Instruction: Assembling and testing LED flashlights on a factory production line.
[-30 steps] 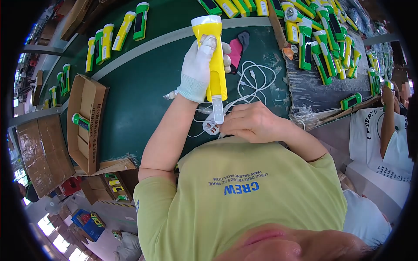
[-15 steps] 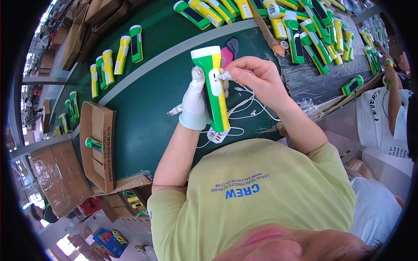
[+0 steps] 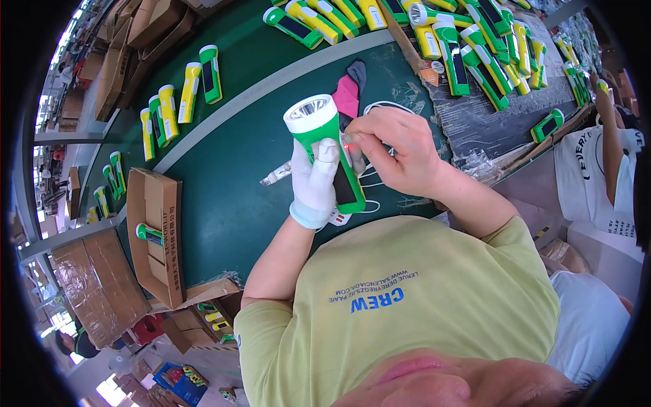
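My left hand (image 3: 314,182), in a white glove, is wrapped round a flashlight (image 3: 347,183) with a green body, a dark panel and a white head. The flashlight's lens points up and to the left. My bare right hand (image 3: 401,150) pinches at the flashlight's right side, its fingers closed on a white cable plug that is mostly hidden. A small red light glows beside the fingertips. Behind the right hand loops a white cable (image 3: 388,105). Below the flashlight, part of a white power strip (image 3: 340,218) shows.
A pink and grey cloth (image 3: 348,92) lies beyond the flashlight on the green table (image 3: 234,183). More flashlights (image 3: 456,60) are heaped on cardboard at the right; others stand along the left. An open carton (image 3: 175,247) holds one flashlight. A co-worker's arm (image 3: 610,149) is at the far right.
The flashlight has turned, so its lens and dark panel now face up and its white side port faces my right hand. My left hand's grip has rolled with it. A red light has appeared.
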